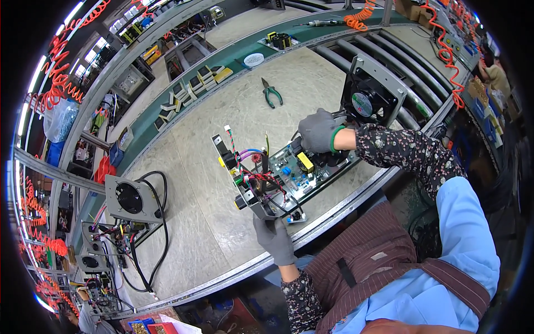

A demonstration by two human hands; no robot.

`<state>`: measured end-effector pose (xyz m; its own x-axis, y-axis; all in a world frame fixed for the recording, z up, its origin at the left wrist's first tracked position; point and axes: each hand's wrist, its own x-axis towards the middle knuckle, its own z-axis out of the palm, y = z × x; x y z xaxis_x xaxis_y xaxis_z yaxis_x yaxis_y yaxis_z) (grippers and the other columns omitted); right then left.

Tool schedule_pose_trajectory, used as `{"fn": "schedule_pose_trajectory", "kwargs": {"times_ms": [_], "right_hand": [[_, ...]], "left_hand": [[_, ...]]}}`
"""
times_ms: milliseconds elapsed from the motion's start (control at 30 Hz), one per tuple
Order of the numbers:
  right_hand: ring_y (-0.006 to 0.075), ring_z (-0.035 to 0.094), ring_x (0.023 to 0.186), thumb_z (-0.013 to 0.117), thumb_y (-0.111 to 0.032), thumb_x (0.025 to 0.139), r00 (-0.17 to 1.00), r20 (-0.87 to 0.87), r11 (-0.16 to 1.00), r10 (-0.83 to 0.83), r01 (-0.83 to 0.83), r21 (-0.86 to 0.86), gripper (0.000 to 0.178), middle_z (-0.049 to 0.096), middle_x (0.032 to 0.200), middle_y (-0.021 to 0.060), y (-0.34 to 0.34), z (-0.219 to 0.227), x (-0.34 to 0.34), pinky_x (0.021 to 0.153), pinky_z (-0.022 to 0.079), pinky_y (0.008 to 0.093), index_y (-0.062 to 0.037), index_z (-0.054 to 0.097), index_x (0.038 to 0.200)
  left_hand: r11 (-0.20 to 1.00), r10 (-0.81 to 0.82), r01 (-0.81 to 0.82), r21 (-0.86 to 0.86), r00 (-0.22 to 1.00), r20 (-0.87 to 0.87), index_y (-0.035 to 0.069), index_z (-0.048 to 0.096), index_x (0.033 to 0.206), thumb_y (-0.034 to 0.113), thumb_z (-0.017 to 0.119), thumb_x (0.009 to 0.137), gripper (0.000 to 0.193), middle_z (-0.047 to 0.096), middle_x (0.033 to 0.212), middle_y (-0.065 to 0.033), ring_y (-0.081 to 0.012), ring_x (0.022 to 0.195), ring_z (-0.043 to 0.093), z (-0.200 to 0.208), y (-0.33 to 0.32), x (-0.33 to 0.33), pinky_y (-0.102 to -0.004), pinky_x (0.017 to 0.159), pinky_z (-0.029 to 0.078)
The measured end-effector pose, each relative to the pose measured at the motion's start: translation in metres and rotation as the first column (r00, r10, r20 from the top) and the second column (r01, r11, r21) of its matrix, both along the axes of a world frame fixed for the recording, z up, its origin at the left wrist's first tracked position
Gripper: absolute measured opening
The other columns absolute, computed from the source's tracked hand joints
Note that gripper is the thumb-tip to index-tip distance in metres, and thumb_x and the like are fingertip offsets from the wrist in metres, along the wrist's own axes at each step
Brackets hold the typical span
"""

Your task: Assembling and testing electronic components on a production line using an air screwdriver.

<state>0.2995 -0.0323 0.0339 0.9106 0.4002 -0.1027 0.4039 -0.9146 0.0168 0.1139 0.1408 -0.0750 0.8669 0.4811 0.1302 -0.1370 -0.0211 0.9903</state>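
Observation:
In front of me on the worktable lies an opened power unit: a circuit board (300,172) with a yellow transformer (305,162) and a bundle of red and black wires (266,181). My left hand (274,240), in a grey glove, grips the lower corner of its metal end panel (261,207); the fingertips are partly hidden. Gloved the same way, my right hand (319,131) is curled at the board's far end, beside dark wires; what its fingers hold is hidden. Just beyond it, a metal panel with a black fan (370,96) stands tilted.
Green-handled pliers (271,93) lie on the worktable (206,222). Another fan unit (132,199) with a looped black cable (166,239) sits at the left. Several small rectangular parts (192,89) line the green strip behind. Rollers (400,67) run along the far right.

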Motion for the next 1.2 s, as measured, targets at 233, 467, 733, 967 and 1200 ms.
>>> {"fn": "schedule_pose_trajectory", "kwargs": {"times_ms": [233,467,733,967,1200], "right_hand": [[0.0287,0.063,0.071,0.059,-0.024,0.070,0.999,-0.031,0.999,-0.035,0.035,-0.010,0.019,0.065,0.075,0.0136,0.000,-0.004,-0.001,0.073,0.041,0.0379,-0.0086,0.067,0.076],[0.0284,0.064,0.074,0.060,-0.023,0.070,0.995,-0.102,0.999,0.009,-0.015,-0.051,0.020,0.066,0.080,0.0126,0.000,0.003,0.000,0.074,0.041,0.0382,-0.0094,0.068,0.081],[0.0291,0.065,0.076,0.060,-0.025,0.070,0.993,-0.104,0.998,-0.059,0.055,-0.040,0.021,0.066,0.082,0.0143,0.000,0.004,0.000,0.073,0.042,0.0389,-0.0089,0.068,0.081],[0.0288,0.064,0.077,0.060,-0.025,0.070,0.992,-0.112,0.998,-0.057,0.052,-0.047,0.023,0.066,0.079,0.0142,-0.001,-0.002,0.002,0.076,0.041,0.0380,-0.0071,0.067,0.083],[0.0268,0.063,0.078,0.059,-0.022,0.072,0.975,-0.172,0.987,0.141,-0.152,-0.050,0.017,0.066,0.080,0.0110,-0.011,0.006,0.007,0.074,0.039,0.0380,-0.0091,0.067,0.081]], "left_hand": [[1.000,0.020,-0.020,-0.010,1.000,0.014,-0.001,0.051,0.110,-0.003,0.051,0.075,0.036,0.051,0.098,-0.0053,-0.0125,0.084,0.052,0.004,-0.003,0.000,-0.0249,0.075,0.043],[1.000,0.009,-0.009,-0.023,1.000,-0.001,0.000,0.052,0.108,-0.004,0.050,0.074,0.034,0.052,0.096,-0.0045,-0.0122,0.084,0.052,0.006,-0.003,-0.001,-0.0248,0.075,0.043],[0.999,0.041,-0.041,-0.029,0.999,-0.016,0.000,0.053,0.107,-0.004,0.052,0.076,0.032,0.053,0.097,-0.0045,-0.0118,0.085,0.053,0.007,-0.004,0.000,-0.0250,0.076,0.043],[0.999,0.035,-0.035,-0.007,0.999,-0.016,0.001,0.053,0.106,-0.004,0.053,0.076,0.030,0.054,0.095,-0.0039,-0.0113,0.083,0.052,0.009,-0.005,0.000,-0.0244,0.075,0.043],[0.996,0.049,-0.049,-0.068,0.999,-0.003,0.000,0.053,0.109,-0.003,0.052,0.077,0.032,0.056,0.098,-0.0046,-0.0117,0.083,0.054,0.007,-0.005,0.000,-0.0249,0.074,0.044]]}}
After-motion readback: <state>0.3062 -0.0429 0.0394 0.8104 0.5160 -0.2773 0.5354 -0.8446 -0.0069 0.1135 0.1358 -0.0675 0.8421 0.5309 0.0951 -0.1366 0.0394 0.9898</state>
